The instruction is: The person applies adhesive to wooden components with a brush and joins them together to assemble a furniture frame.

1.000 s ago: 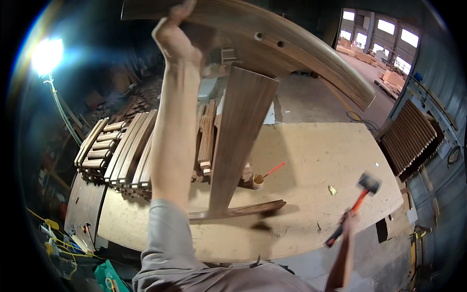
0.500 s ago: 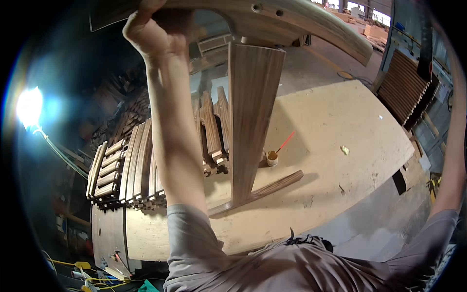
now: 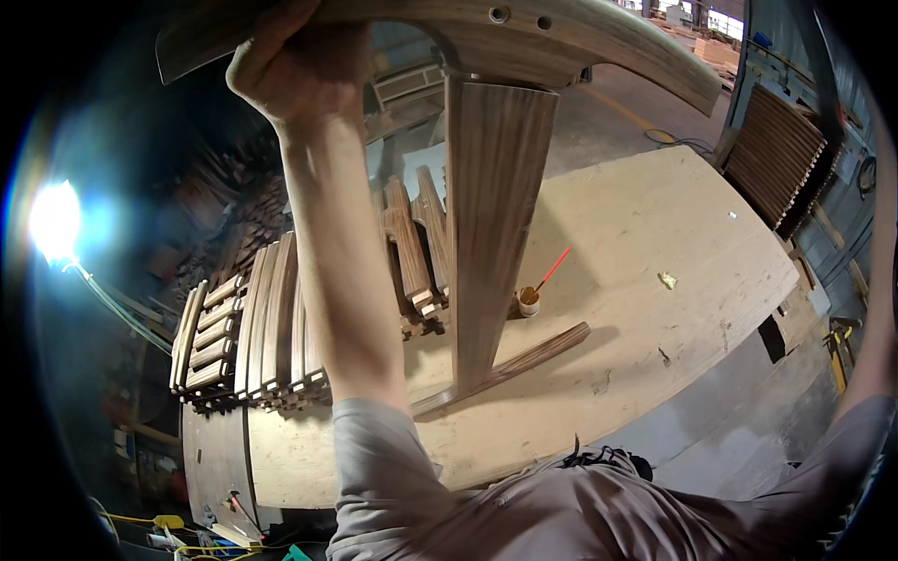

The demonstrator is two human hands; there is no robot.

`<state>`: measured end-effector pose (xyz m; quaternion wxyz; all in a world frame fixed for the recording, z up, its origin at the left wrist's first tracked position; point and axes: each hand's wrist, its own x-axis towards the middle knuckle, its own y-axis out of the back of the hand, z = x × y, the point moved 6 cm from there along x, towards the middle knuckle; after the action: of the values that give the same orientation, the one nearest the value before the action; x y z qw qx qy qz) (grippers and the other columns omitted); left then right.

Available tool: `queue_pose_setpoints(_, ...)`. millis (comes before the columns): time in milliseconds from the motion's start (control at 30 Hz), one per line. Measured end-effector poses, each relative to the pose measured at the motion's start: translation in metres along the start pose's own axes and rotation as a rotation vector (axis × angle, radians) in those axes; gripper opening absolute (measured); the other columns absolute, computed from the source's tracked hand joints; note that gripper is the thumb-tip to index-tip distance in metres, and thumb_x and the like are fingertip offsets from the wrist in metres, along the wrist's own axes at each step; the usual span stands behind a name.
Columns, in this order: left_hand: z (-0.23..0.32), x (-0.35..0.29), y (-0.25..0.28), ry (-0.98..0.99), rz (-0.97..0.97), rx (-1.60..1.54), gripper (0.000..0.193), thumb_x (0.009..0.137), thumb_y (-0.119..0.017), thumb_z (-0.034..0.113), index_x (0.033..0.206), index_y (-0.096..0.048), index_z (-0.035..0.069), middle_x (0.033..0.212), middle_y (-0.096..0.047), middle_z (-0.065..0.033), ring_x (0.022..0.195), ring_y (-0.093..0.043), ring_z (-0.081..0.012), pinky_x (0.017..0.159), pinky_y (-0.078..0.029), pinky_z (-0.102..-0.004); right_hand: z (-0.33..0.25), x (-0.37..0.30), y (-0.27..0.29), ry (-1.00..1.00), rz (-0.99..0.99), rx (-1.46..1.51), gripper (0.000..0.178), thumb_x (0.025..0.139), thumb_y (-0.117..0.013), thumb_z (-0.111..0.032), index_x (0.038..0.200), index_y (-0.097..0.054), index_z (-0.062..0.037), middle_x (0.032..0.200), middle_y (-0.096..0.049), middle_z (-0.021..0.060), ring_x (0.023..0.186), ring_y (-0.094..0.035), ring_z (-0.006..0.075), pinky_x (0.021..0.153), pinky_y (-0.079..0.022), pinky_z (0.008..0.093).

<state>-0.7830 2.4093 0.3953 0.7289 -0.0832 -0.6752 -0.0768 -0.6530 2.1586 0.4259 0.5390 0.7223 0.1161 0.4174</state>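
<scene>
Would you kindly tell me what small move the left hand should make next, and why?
I would probably press the curved piece straight down onto the upright with the left hand: that hand grips it left of the joint, where a thin gap seems to show, and the upright stands on the lower rail.

One upright board (image 3: 496, 224) — apparently two holes (image 3: 499, 15)

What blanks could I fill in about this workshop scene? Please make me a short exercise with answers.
1. The left hand holds a curved wooden piece with two round ____.
2. The stick in the small cup has an upper part coloured ____.
3. The bright lamp shines near the picture's ____ edge.

Missing words: holes; red; left.
</scene>
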Motion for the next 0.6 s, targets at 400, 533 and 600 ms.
queue_pose_setpoints(400, 0.006, 0.001, 0.008, 0.008, 0.004, 0.064, 0.043, 0.057, -0.057, -0.004, 0.099, -0.051, 0.005, 0.092, -0.049, -0.0069, 0.092, -0.049, -0.0237, 0.097, -0.040, -0.0395, -0.011, 0.004, -0.002, 0.040, -0.016, -0.020, 0.021, 0.075, -0.058, -0.004, 0.096, -0.059, 0.0002, 0.067, -0.059, 0.0059, 0.056, -0.058, 0.0135, 0.052, -0.046, 0.0281)
queue_pose_setpoints(533, -0.003, -0.007, 0.009, 0.093, 0.056, -0.394, 0.044, 0.057, -0.056, -0.004, 0.099, -0.050, 0.005, 0.094, -0.048, -0.0066, 0.094, -0.048, -0.0237, 0.098, -0.039, -0.0393, -0.007, 0.002, -0.004, 0.026, 0.003, -0.017, 0.020, 0.077, -0.058, -0.005, 0.096, -0.059, -0.0004, 0.066, -0.058, 0.0056, 0.055, -0.057, 0.0133, 0.051, -0.046, 0.0280)
queue_pose_setpoints(600, 0.008, -0.010, 0.007, 0.021, 0.019, 0.015, 0.044, 0.057, -0.056, -0.004, 0.100, -0.049, 0.005, 0.094, -0.048, -0.0065, 0.095, -0.049, -0.0237, 0.099, -0.038, -0.0395, -0.005, 0.004, -0.002, 0.029, 0.010, -0.031, 0.019, 0.077, -0.058, -0.005, 0.096, -0.059, -0.0007, 0.066, -0.058, 0.0055, 0.055, -0.057, 0.0132, 0.051, -0.046, 0.0279)
